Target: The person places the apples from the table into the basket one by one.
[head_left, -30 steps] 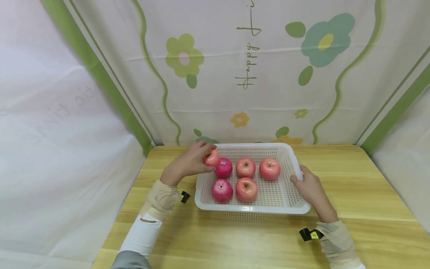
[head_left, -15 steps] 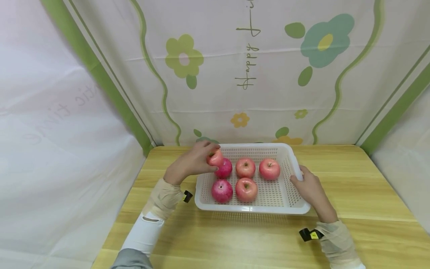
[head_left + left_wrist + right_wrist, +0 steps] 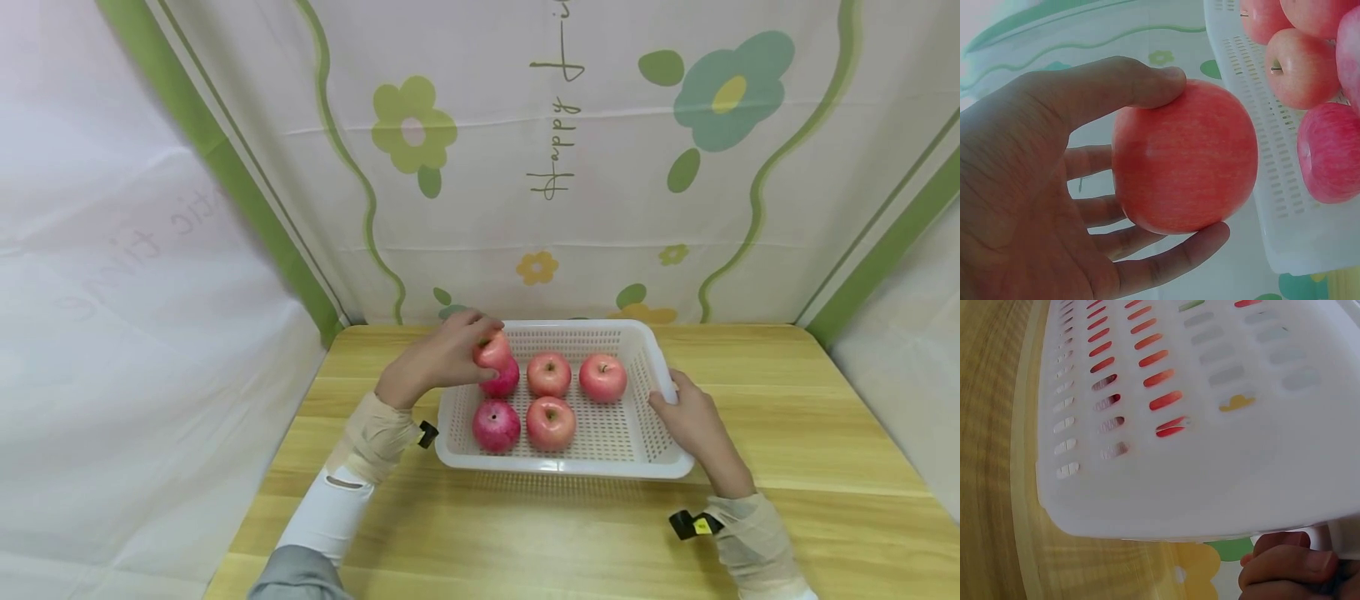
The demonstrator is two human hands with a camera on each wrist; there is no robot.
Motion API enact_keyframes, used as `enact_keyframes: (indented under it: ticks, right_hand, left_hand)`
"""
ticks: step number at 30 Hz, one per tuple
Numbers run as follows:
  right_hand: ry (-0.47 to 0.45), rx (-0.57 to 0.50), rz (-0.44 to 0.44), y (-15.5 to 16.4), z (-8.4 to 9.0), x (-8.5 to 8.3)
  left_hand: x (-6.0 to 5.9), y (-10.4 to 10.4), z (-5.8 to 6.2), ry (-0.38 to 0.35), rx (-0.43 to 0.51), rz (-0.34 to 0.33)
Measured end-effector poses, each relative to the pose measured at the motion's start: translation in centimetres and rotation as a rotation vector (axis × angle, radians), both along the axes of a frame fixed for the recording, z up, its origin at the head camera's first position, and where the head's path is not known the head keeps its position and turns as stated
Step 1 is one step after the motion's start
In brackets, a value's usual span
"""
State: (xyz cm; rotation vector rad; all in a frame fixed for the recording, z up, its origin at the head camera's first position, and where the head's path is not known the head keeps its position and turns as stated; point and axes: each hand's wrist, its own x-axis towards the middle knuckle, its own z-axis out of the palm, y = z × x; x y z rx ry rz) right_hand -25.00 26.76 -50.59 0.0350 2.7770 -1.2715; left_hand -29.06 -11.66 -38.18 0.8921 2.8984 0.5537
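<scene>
A white perforated plastic basket (image 3: 615,468) holds three pinkish-red apples (image 3: 551,423) and two darker magenta round fruits (image 3: 496,426). In the head view my left hand (image 3: 442,354) holds another red apple (image 3: 1185,159) over the basket's back left corner, partly overlapping one magenta fruit. The left wrist view shows the thumb on one side of this apple and the fingers round the other. My right hand (image 3: 688,415) grips the basket's right rim, thumb on the inner side. In the right wrist view, curled fingers (image 3: 1285,565) show beyond the perforated wall.
The basket sits on a wooden table (image 3: 525,533) close to the back curtain (image 3: 480,208), which is printed with flowers. White curtains with green edging stand on both sides. Small black cameras (image 3: 684,524) are strapped to both wrists.
My left hand has moved slightly right with the apple, further over the basket and nearer the back magenta fruit. The right hand and basket have stayed in place.
</scene>
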Motion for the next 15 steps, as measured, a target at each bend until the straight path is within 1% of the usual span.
enact_keyframes:
  ticks: [8,15]
  right_hand:
    - [0.005,-0.006,0.003,0.1,-0.1,-0.1]
    - [0.014,-0.002,0.005,0.1,-0.2,-0.1]
  left_hand:
    - [0.0,0.7,0.2,0.007,-0.01,-0.022]
    - [0.0,1.4,0.1,0.001,-0.019,-0.031]
